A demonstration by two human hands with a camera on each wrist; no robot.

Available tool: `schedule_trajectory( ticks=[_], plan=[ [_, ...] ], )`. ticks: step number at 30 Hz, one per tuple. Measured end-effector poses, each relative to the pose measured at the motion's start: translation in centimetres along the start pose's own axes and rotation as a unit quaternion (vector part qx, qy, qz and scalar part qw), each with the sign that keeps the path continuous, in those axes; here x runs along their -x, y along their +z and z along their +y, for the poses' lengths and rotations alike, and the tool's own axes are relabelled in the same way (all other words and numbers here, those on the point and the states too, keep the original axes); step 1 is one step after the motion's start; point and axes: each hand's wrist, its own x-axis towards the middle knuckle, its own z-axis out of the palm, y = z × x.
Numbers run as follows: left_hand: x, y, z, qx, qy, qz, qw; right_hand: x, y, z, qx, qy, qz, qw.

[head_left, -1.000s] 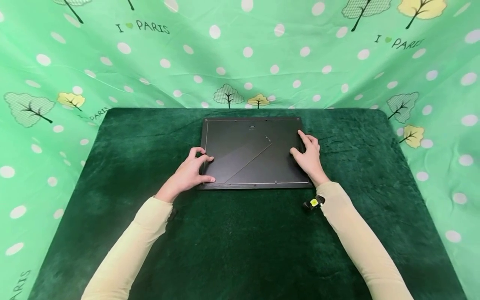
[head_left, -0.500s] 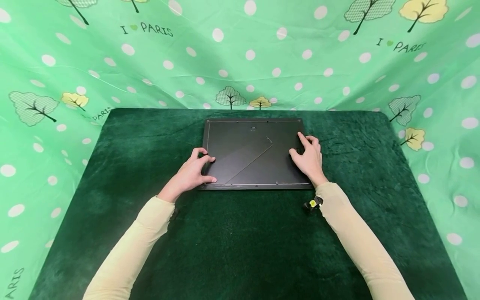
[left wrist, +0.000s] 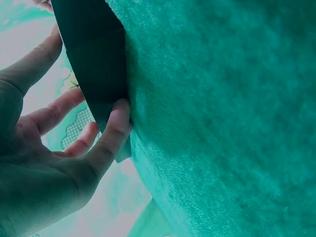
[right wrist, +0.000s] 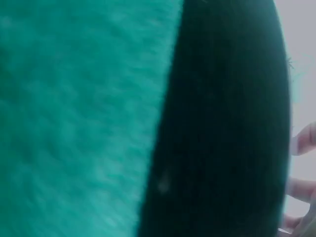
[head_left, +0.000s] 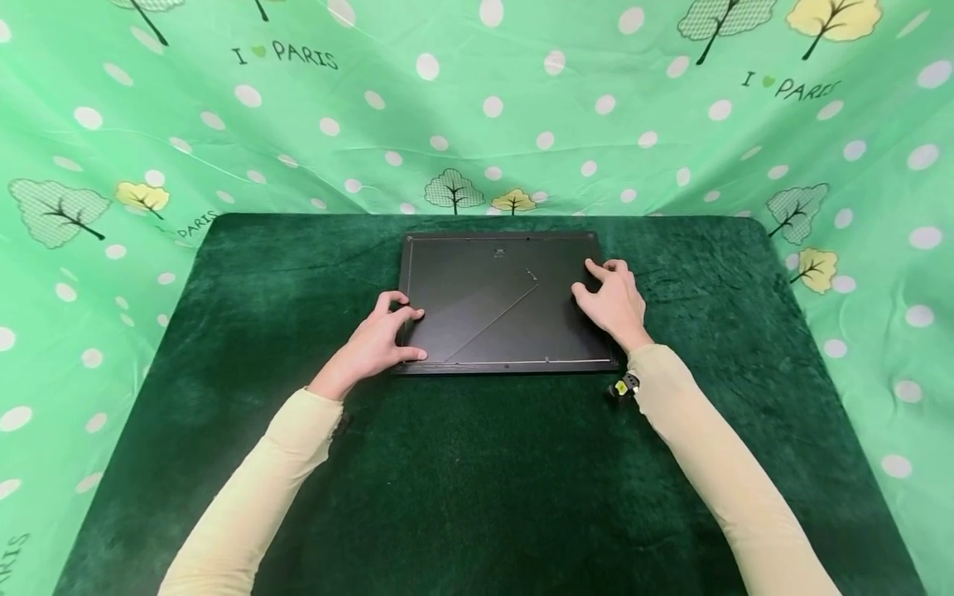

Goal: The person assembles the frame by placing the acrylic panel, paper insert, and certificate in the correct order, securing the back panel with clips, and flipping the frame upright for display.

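A flat black box (head_left: 484, 302) lies on the dark green cloth, a thin diagonal line and small marks on its top. My left hand (head_left: 376, 338) grips its left end, thumb and forefinger on top, another finger over the edge. In the left wrist view, one finger of the left hand (left wrist: 74, 153) touches the box's side wall (left wrist: 98, 64) low down near the cloth. At the right end, my right hand (head_left: 614, 300) holds the box with bent fingers, thumb on top. The right wrist view shows the dark side wall (right wrist: 222, 118) and only a few fingertips (right wrist: 303, 139).
Dark green plush cloth (head_left: 462, 480) covers the table around the box. A light green curtain (head_left: 492, 132) with white dots and trees hangs behind and at both sides. A small black camera (head_left: 624, 386) sits at the right wrist.
My right hand's forefinger has bent in slightly and its wrist has risen a little. The left hand keeps its hold, and the box stays in place on the cloth.
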Motion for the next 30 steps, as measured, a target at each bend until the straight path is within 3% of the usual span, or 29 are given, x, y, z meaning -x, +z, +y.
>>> schedule_trajectory(
  ticks=[7, 14, 19, 26, 30],
  plan=[
    [0.0, -0.1, -0.2, 0.003, -0.001, 0.003, 1.0000, -0.8, -0.6, -0.2, 0.006, 0.009, -0.005, 1.000],
    [-0.1, 0.0, -0.4, -0.001, -0.001, 0.002, 1.0000, -0.9, -1.4, -0.3, 0.016, 0.002, -0.045, 0.999],
    [-0.1, -0.1, -0.1, -0.003, -0.007, -0.003, 1.0000, -0.8, -2.1, -0.1, 0.027, -0.028, -0.081, 0.996],
    [-0.1, -0.3, 0.1, -0.001, -0.008, -0.006, 1.0000, -0.7, -2.4, -0.3, 0.024, -0.093, -0.040, 0.995],
    [0.1, -0.3, 0.1, 0.003, -0.012, -0.008, 0.9999, -1.3, -1.9, -1.0, -0.001, -0.122, -0.063, 0.991]
  ],
)
